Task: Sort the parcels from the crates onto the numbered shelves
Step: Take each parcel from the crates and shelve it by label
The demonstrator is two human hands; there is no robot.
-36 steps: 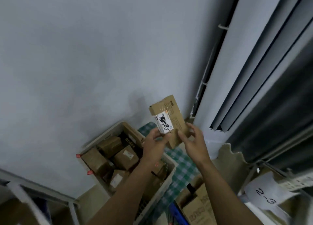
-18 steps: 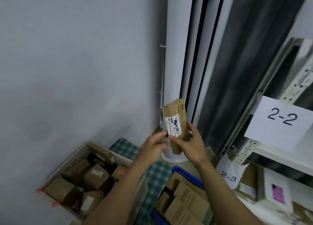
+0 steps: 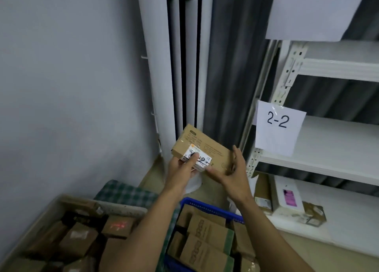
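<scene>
A flat brown cardboard parcel (image 3: 207, 146) with a white address label is held up in front of me between both hands. My left hand (image 3: 181, 169) grips its left end, thumb pressed on the label. My right hand (image 3: 231, 173) holds the right end, thumb under the near edge and fingers up along the side. To the right stands a white shelf rack (image 3: 328, 150) with paper signs "2-2" (image 3: 277, 126) and "2-1" (image 3: 311, 9). Below me are a pale crate (image 3: 121, 208) and a blue crate (image 3: 207, 206), both full of brown parcels.
A tall white air conditioner (image 3: 184, 62) stands in the corner beside a grey curtain. Several parcels, one white with a pink label (image 3: 287, 198), lie on the lower shelf. A green checked cloth (image 3: 125, 191) lies behind the crates. The grey wall closes the left side.
The view has swung right and down toward the shelves. The parcel has tilted from upright to nearly flat, and both hands have shifted their hold on it.
</scene>
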